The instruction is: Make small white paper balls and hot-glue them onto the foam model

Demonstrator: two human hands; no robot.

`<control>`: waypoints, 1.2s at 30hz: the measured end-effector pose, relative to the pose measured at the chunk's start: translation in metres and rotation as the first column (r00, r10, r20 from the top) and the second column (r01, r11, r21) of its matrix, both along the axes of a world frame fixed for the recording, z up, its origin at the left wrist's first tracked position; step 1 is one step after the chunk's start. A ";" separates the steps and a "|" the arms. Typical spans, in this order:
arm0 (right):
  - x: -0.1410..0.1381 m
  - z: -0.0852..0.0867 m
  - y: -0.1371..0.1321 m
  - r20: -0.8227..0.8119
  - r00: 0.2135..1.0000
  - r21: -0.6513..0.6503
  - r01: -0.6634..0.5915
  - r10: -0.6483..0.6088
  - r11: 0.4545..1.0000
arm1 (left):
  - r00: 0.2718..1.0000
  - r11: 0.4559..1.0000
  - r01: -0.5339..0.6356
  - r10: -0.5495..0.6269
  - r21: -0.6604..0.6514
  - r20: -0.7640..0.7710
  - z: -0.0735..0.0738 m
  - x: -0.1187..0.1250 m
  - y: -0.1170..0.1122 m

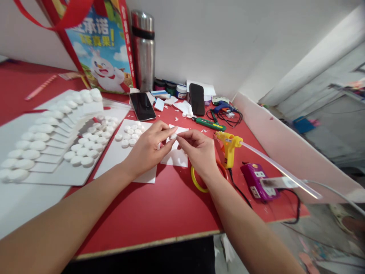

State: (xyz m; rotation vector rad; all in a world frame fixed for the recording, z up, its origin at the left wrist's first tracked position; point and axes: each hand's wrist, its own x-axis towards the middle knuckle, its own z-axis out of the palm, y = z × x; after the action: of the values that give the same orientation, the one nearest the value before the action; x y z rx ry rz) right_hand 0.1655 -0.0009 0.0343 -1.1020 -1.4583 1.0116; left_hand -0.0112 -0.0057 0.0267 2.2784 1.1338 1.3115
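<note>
Between the fingertips of my two hands is a small white round piece (173, 136), pinched from both sides. My left hand (154, 142) is closed on its left edge, with the thumb and forefinger together. From the right, the thumb and forefinger of my right hand (199, 146) touch the same piece. A white card (178, 158) lies on the red table below my fingers. Left of my left hand, several white discs (129, 135) rest on a white sheet (114, 167). My right wrist is above a yellow tape ring (196, 182).
A yellow glue gun (229, 148) with a long clear stick stands right, near a purple box (259, 182) and its cables. Fanned cards with white discs (40, 137) lie left. Behind are two phones (142, 106), a green cutter (209, 123), a steel flask (143, 53) and a gift bag (102, 49).
</note>
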 end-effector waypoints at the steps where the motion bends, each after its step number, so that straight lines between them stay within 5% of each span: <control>1: 0.000 0.000 0.000 0.008 1.000 0.003 0.004 -0.004 1.000 | 1.000 1.000 0.003 -0.003 -0.007 0.008 0.000 0.000 0.000; 7: -0.001 0.003 0.000 0.031 0.999 0.024 0.017 -0.017 1.000 | 0.980 0.986 -0.054 0.083 -0.157 0.181 -0.003 0.002 -0.001; 12: -0.001 0.004 -0.001 0.043 0.999 0.025 0.029 -0.030 0.999 | 0.927 0.957 0.039 0.073 -0.287 0.369 -0.006 0.003 0.001; 24: 0.003 0.006 -0.001 0.109 0.994 -0.031 0.019 -0.015 0.999 | 0.932 0.908 0.065 0.093 -0.414 0.349 -0.006 0.001 0.003; 29: 0.012 0.030 -0.012 0.291 0.957 -0.036 0.012 -0.001 0.999 | 0.913 0.883 0.109 0.092 -0.457 0.397 -0.007 0.004 0.003; 31: 0.020 0.045 -0.026 0.516 0.856 0.044 -0.009 -0.015 0.999 | 0.901 0.879 0.103 0.116 -0.465 0.419 -0.008 0.004 0.003; 36: 0.068 0.054 -0.067 0.926 0.297 0.219 0.084 -0.234 0.972 | 0.895 0.878 0.087 0.138 -0.470 0.424 -0.009 0.005 0.003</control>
State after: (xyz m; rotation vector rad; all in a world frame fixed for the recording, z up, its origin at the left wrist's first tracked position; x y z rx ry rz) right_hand 0.2334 -0.0677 0.0884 -1.8638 -2.2188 -0.0555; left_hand -0.0066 -0.0028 0.0177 1.5094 1.1589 1.2920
